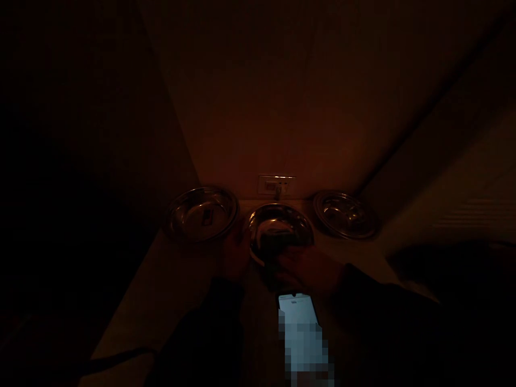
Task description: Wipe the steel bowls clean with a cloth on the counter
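The view is very dark. A shiny round metal plate (303, 221) with a raised rim sits in the middle. My left hand (235, 255) is at its left edge, with the fingers closed at the rim; their tips are lost in shadow. At the near side of the plate, my right hand (308, 266) is closed on a dark cloth (272, 269), part of which lies over the plate's inside. A second metal plate (187, 215) rests to the left with a small dark patch in it, and a third metal plate (342, 215) stands on the right.
A phone (300, 317) with a lit screen lies just below my right hand. On the wall behind the plates is a socket panel (277, 185) with something plugged in. A dark strap or cord (121, 360) crosses the table (141, 306) at lower left.
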`<state>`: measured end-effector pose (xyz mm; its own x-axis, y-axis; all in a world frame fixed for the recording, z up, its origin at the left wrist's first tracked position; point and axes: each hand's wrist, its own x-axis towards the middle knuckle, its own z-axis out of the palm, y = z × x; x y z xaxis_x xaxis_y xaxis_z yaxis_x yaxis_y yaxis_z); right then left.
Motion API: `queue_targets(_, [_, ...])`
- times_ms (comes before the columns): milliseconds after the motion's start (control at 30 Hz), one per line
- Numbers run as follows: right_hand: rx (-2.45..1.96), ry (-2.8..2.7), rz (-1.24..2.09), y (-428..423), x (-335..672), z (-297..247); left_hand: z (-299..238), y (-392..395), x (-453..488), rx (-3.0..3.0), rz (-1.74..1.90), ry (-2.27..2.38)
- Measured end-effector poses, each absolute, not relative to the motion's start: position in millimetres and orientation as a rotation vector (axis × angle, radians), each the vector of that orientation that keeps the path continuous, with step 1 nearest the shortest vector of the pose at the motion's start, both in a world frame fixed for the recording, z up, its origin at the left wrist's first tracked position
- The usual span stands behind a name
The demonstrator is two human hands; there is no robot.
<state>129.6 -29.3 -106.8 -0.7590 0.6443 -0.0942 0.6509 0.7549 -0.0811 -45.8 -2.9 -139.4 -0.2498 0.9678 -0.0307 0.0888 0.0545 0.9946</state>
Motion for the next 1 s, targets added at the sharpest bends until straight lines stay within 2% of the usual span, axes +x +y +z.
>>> queue_targets(167, [1.048, 2.907, -0.094, -25.2, 158.9, -109.8, -147.3, -0.7, -48.0, 1.065, 1.324, 1.492])
queue_targets(467, [1.261, 2.883, -0.044, -28.6, 103.0, -113.1, -149.0, -17.7, -31.9, 1.176, 1.342, 1.509])
queue_targets(667, [1.064, 2.9, -0.111, -27.4, 146.4, -109.9, -146.8, -6.8, -41.4, 1.106, 1.35, 1.432])
queue_targets(767, [1.101, 2.88, -0.083, -27.2, 155.9, -110.6, -147.5, -6.6, -38.2, 1.137, 1.369, 1.45])
queue_targets(1000, [1.337, 2.832, -0.059, -40.6, 98.7, -113.3, -146.0, -14.5, -29.8, 1.123, 1.368, 1.568])
